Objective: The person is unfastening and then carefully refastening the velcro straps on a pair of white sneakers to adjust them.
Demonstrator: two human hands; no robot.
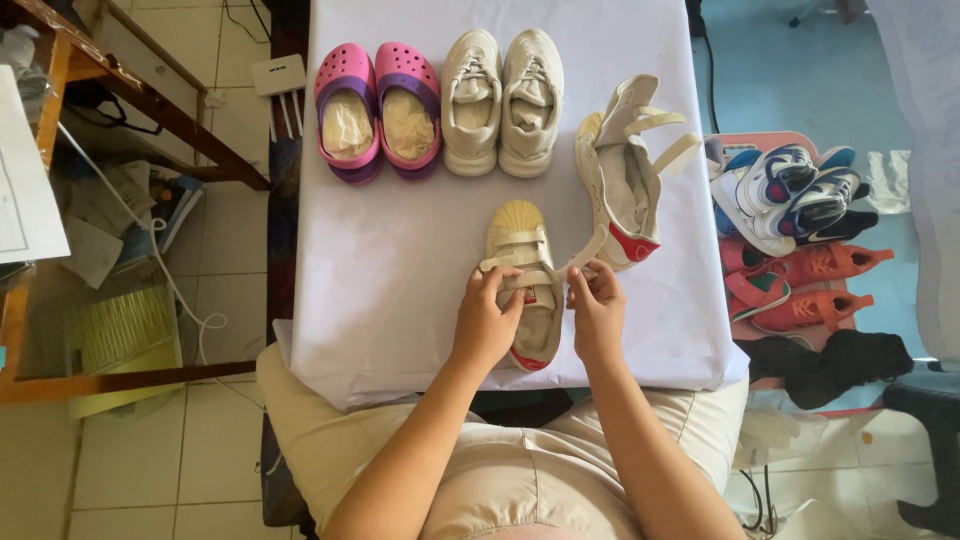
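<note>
Overhead view from a head-worn camera, looking down at a seated person's forearms and a table draped in a pale lilac cloth [400, 270]. At the lower centre of the frame lies a cream strap shoe [527, 285] with a red patch at its heel, toe pointing away from the person. The left hand [487, 320] rests on the shoe's left side, its fingers curled closed around the middle strap. The right hand [596, 305], just to the right of the shoe, pinches the free end of the same strap between thumb and fingertips.

To the upper right of that shoe, its cream partner shoe [622, 175] lies tipped on its side with straps hanging loose. Along the top edge of the cloth stand a pair of pink clogs [377, 110] stuffed with paper, and beside them a pair of beige lace-up trainers [503, 100].

At the right edge of the frame, on the floor, a heap of blue, white and red shoes [800, 235] sits well apart from the hands.
</note>
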